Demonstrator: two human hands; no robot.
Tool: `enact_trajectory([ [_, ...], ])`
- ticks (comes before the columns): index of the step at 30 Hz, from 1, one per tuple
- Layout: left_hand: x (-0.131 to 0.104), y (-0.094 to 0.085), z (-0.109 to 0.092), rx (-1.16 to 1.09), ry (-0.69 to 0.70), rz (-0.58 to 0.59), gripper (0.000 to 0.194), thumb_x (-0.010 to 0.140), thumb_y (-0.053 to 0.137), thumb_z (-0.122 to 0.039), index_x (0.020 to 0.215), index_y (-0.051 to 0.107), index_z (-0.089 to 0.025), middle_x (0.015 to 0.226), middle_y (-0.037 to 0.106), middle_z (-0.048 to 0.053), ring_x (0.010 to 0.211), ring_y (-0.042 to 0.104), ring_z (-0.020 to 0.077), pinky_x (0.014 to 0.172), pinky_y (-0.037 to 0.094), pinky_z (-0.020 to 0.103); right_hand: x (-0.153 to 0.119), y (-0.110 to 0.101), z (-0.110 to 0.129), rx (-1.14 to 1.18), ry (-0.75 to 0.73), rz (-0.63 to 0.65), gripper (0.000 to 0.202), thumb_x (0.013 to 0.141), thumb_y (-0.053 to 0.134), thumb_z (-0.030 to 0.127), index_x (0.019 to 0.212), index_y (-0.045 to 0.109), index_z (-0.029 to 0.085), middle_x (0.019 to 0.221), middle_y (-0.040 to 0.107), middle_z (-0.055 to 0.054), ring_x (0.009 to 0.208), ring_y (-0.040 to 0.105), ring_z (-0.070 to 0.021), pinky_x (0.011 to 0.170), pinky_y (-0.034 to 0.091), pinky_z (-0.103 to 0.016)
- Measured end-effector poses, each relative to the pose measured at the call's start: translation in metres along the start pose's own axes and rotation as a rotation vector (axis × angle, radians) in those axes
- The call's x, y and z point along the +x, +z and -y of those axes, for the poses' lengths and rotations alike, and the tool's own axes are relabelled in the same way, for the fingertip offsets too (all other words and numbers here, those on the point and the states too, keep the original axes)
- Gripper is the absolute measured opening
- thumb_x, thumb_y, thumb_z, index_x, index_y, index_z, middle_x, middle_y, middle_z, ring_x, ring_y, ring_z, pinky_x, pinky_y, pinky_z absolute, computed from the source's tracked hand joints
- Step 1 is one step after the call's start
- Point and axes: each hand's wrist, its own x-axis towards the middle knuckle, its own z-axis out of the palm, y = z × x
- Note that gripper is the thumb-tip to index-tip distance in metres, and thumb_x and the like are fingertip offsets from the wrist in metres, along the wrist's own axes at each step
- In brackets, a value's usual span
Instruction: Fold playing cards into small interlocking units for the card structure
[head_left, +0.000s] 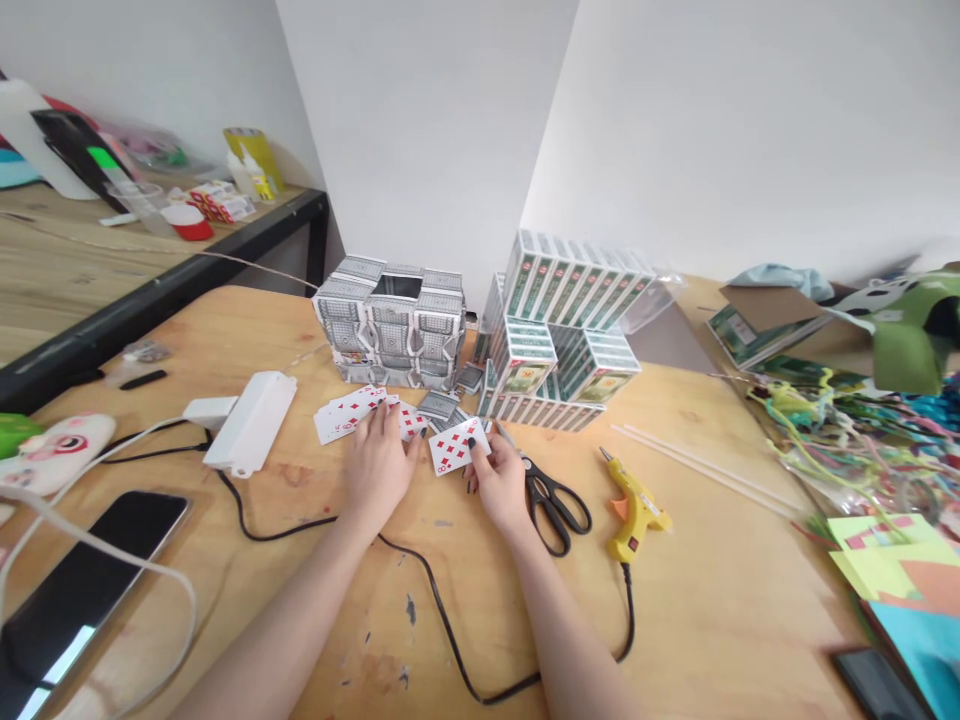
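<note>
Pinched in my right hand (495, 478) is a playing card (452, 447), an eight of diamonds facing up, with the thumb on its right end. My left hand (381, 460) rests over a fan of face-up cards (337, 414), thumb apart from the fingers. Some of those cards are hidden beneath it. Between the hands and just beyond lie several face-down cards (441, 406). Behind them stands a structure of folded grey-backed cards (397, 335) with a dark opening on top. Black-handled scissors (555, 505) lie right of my right hand.
Stacked card boxes (574, 280) stand at the back. A yellow glue gun (635, 510) trails a black cord across the table (720, 590). White sticks (697, 465) lie to the right. A white power box (253, 420) and a phone (94, 590) are at left; coloured paper (892, 560) is at right.
</note>
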Motion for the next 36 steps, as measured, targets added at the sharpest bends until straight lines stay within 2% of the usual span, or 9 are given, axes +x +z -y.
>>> enact_trajectory([
  [6,0.000,0.002,0.001,0.006,-0.026,-0.044,0.060,0.078,0.051,-0.043,0.124,0.040,-0.007,0.130,0.043,0.025,0.122,0.036,0.0378,0.096,0.032,0.052,-0.001,0.002,-0.003,-0.079,-0.032,0.027,0.021,0.080,0.047,0.037,0.077,0.053,0.018,0.048,0.051,0.004,0.037,0.044,-0.0095,0.036,0.035,-0.019],
  [12,0.003,0.001,0.000,-0.058,-0.007,-0.036,0.055,0.077,0.054,-0.031,0.124,0.038,-0.007,0.122,0.050,0.021,0.117,0.041,0.0337,0.098,0.033,0.048,-0.001,0.001,-0.004,-0.136,-0.046,0.043,0.016,0.079,0.046,0.032,0.069,0.049,0.019,0.047,0.050,0.004,0.038,0.044,-0.0099,0.037,0.034,-0.020],
  [16,0.005,-0.004,-0.005,-0.147,-0.063,-0.117,0.054,0.071,0.061,-0.025,0.120,0.043,-0.012,0.118,0.045,0.018,0.114,0.041,0.0344,0.095,0.035,0.051,-0.001,0.002,-0.003,-0.117,-0.035,0.031,0.017,0.079,0.046,0.033,0.070,0.050,0.019,0.048,0.050,0.004,0.039,0.045,-0.0102,0.038,0.035,-0.020],
  [21,0.005,-0.008,-0.011,-0.372,-0.198,-0.219,0.050,0.070,0.060,-0.016,0.119,0.047,-0.018,0.118,0.037,0.015,0.112,0.044,0.0300,0.092,0.040,0.045,0.000,0.001,-0.002,-0.049,-0.013,0.034,0.019,0.079,0.048,0.036,0.073,0.050,0.019,0.048,0.050,0.005,0.038,0.044,-0.0093,0.037,0.034,-0.019],
  [26,0.010,-0.002,-0.001,-0.802,-0.412,-0.324,0.055,0.073,0.060,-0.018,0.124,0.039,-0.021,0.106,0.051,0.010,0.097,0.055,0.0212,0.085,0.046,0.037,0.002,-0.001,-0.002,-0.024,-0.006,0.025,0.024,0.076,0.052,0.041,0.074,0.052,0.018,0.048,0.050,0.005,0.037,0.042,-0.0081,0.036,0.032,-0.019],
  [29,0.012,0.002,0.002,-1.094,-0.434,-0.284,0.052,0.075,0.059,-0.025,0.123,0.039,-0.021,0.095,0.058,0.006,0.082,0.059,0.0159,0.072,0.049,0.029,0.003,-0.001,-0.002,-0.005,-0.010,0.025,0.028,0.077,0.052,0.046,0.074,0.053,0.018,0.047,0.048,0.006,0.036,0.040,-0.0078,0.035,0.031,-0.020],
  [31,0.010,0.002,-0.002,-1.158,-0.414,-0.171,0.040,0.078,0.055,-0.029,0.115,0.049,-0.019,0.085,0.059,0.004,0.072,0.058,0.0137,0.065,0.048,0.025,0.003,-0.001,-0.002,0.007,-0.009,0.036,0.032,0.078,0.050,0.050,0.070,0.051,0.019,0.047,0.048,0.005,0.035,0.040,-0.0076,0.035,0.031,-0.020],
  [33,0.006,0.000,-0.010,-1.197,-0.353,-0.076,0.041,0.079,0.053,-0.029,0.118,0.047,-0.019,0.075,0.059,0.002,0.064,0.057,0.0125,0.060,0.047,0.024,0.003,-0.002,-0.001,0.012,-0.003,0.078,0.036,0.078,0.049,0.053,0.065,0.048,0.020,0.047,0.050,0.005,0.035,0.040,-0.0074,0.036,0.031,-0.020],
  [36,0.001,-0.003,-0.020,-1.220,-0.257,0.057,0.044,0.080,0.052,-0.029,0.121,0.044,-0.019,0.083,0.063,0.005,0.068,0.060,0.0138,0.061,0.047,0.024,0.003,-0.004,0.000,0.022,0.006,0.156,0.039,0.078,0.047,0.056,0.064,0.047,0.020,0.044,0.050,0.005,0.035,0.041,-0.0077,0.036,0.032,-0.020],
])
